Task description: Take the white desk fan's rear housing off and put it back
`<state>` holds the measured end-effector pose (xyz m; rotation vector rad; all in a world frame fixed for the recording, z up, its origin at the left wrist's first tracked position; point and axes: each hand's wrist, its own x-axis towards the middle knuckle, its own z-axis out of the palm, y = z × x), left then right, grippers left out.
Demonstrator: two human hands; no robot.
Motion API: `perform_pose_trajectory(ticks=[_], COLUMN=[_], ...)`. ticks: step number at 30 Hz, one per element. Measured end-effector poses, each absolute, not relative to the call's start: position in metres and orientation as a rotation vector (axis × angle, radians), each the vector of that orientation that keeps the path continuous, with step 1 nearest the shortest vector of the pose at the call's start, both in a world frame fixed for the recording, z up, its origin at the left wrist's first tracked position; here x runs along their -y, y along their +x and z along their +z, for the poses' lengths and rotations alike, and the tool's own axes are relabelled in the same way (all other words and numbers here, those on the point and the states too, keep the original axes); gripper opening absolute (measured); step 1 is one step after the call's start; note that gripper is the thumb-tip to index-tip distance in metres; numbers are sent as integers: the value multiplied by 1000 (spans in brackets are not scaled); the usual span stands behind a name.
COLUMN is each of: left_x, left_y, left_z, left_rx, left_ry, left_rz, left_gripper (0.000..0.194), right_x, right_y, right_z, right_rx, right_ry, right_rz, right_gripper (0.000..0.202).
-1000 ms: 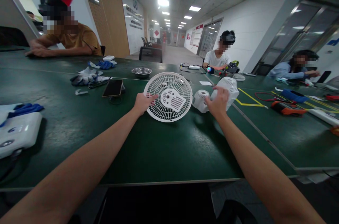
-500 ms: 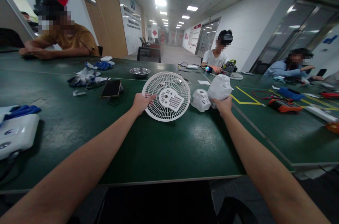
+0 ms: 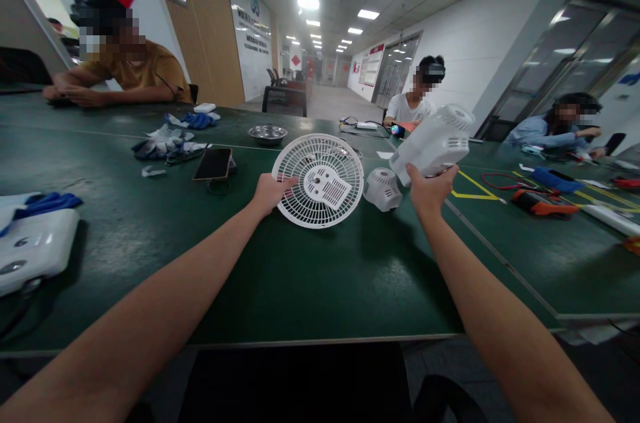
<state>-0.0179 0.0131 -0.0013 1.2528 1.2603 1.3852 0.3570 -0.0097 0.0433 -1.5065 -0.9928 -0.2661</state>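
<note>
My left hand grips the left rim of a round white fan grille, thumb laid over its bars. The grille is tilted with its slotted centre plate facing me. Raised over the table, my right hand is closed around a white plastic fan housing, which has vent slots at its upper right end. Between the grille and this housing, a smaller white vented cover sits on the green table.
A metal bowl stands behind the grille. To the left lie a phone, gloves and a white device. An orange-and-black meter lies at right. Several people sit around the table, one across from me.
My right hand has lifted the fan housing off the table and tipped it toward the upper right. The left hand and grille stay nearly as they were.
</note>
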Motion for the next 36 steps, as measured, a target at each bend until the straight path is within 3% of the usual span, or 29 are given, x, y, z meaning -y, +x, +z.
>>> perform_pose_trajectory(ticks=[8,20,27,33,36], left_x=[-10,-14,-17,-19,-19], left_y=[-18,-17,-17,-20,-20], left_z=[0,-2,-4,-8,-7], left_rx=[-1227,-1280,-1294,-1261,-1248], left_ry=[1265,1259,1269,1267,1263], left_rz=[1394,1400,1403,1400,1400], left_gripper=[20,19,17,18,21], right_x=[12,-10,-16,-18,-21], right_y=[328,401,418,421,426], right_z=[26,25,17,22,24], right_rx=[1218,1013,923,978,966], right_ry=[-1724,-1643,-1718,-1494,-1418], right_rz=[55,-152,-34,-143,-163], right_gripper=[75,82,81,87,79])
